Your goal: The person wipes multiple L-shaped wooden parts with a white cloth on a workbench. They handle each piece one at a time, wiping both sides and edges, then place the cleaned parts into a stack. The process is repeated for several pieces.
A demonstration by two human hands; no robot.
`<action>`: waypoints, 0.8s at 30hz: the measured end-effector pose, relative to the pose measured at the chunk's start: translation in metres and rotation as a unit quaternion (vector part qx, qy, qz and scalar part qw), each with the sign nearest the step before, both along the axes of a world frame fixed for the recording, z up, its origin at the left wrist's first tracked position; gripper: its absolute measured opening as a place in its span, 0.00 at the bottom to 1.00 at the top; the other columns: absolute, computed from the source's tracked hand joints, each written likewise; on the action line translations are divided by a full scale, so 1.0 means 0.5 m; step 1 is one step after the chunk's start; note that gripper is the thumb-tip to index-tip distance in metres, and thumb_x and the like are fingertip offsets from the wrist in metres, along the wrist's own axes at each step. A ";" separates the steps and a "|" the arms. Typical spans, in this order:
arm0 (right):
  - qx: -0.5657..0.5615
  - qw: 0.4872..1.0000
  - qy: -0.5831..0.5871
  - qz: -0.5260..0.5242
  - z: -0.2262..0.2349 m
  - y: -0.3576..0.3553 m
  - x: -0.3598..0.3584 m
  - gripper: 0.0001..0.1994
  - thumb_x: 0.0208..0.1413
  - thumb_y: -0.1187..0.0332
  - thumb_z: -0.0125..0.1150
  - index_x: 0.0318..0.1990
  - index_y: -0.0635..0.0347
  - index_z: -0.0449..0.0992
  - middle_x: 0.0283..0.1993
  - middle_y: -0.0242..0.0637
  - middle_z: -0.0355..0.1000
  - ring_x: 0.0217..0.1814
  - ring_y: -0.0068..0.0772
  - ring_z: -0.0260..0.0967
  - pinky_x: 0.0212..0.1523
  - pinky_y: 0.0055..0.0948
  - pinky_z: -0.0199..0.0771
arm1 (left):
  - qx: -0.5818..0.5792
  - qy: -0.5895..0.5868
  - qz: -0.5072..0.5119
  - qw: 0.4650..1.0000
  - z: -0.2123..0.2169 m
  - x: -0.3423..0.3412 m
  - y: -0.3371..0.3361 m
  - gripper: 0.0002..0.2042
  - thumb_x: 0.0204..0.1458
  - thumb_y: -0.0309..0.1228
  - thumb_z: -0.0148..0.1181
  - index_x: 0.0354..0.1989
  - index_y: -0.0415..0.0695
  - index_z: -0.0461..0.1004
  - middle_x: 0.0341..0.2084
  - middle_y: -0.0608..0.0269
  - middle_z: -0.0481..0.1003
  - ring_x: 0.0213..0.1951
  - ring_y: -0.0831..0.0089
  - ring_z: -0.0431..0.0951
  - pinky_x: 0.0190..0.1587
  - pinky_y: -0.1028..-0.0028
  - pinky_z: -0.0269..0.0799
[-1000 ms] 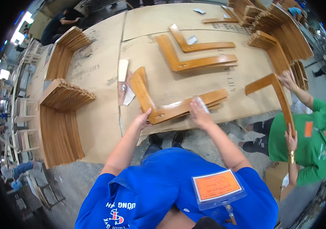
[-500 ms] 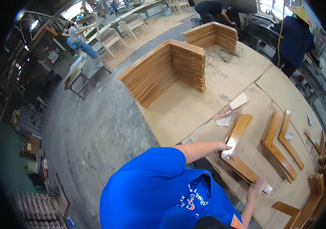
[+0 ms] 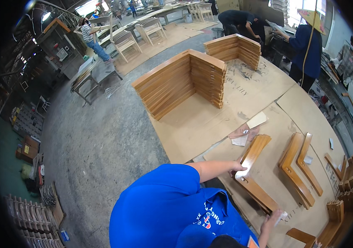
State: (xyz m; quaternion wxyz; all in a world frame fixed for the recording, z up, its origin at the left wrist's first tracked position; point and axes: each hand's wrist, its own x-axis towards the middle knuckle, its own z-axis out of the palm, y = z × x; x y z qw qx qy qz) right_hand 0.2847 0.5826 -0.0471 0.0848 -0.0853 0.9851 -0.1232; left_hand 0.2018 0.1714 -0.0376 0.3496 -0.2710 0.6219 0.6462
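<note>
A scuffed grey floor (image 3: 102, 144) spread toward nine o'clock.
A metal-legged table (image 3: 107, 75) stood at ten, pale chairs (image 3: 147, 25) near half past eleven; a lamp (image 3: 46, 16) shone at ten, and bright windows (image 3: 89, 7) glared at eleven and half past one.

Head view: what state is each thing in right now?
Bent wooden piece, held, glossy
Left hand, gripping its bend
Right hand, at its end, grip unclear
Large stack, piled up
Smaller farther stack, piled up
Bent pieces alongside, untouched
Cardboard, laid flat, stained
Scraps, lying loose
</note>
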 end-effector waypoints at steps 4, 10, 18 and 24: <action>-0.002 0.995 -0.012 -0.099 0.008 0.005 -0.017 0.35 0.57 0.72 0.51 0.70 0.67 0.43 0.75 0.50 0.32 0.78 0.47 0.25 0.74 0.37 0.25 | -0.021 -0.008 0.007 1.000 -0.002 -0.004 0.002 0.43 0.53 0.46 0.61 0.67 0.60 0.34 0.57 0.43 0.64 0.48 0.39 0.73 0.47 0.35 0.67; -0.063 0.988 -0.023 0.141 0.011 -0.051 -0.022 0.34 0.58 0.71 0.51 0.69 0.68 0.43 0.75 0.50 0.33 0.78 0.47 0.26 0.74 0.37 0.24 | -0.036 0.001 -0.003 0.999 0.013 0.000 0.002 0.40 0.53 0.49 0.59 0.67 0.57 0.38 0.54 0.41 0.68 0.46 0.41 0.75 0.47 0.39 0.69; -0.013 0.988 -0.083 -0.129 0.035 -0.035 -0.063 0.33 0.60 0.67 0.49 0.68 0.72 0.44 0.75 0.51 0.33 0.78 0.48 0.23 0.74 0.38 0.21 | -0.024 -0.022 -0.047 0.998 -0.015 -0.011 0.001 0.38 0.53 0.52 0.58 0.66 0.54 0.44 0.47 0.42 0.72 0.47 0.45 0.75 0.45 0.43 0.71; -0.090 0.992 -0.004 0.090 -0.043 -0.093 -0.026 0.33 0.57 0.70 0.51 0.69 0.66 0.47 0.74 0.51 0.36 0.77 0.49 0.26 0.74 0.40 0.23 | -0.076 0.033 -0.020 0.996 0.015 0.005 0.007 0.37 0.53 0.51 0.58 0.65 0.54 0.45 0.46 0.42 0.72 0.33 0.51 0.79 0.29 0.51 0.76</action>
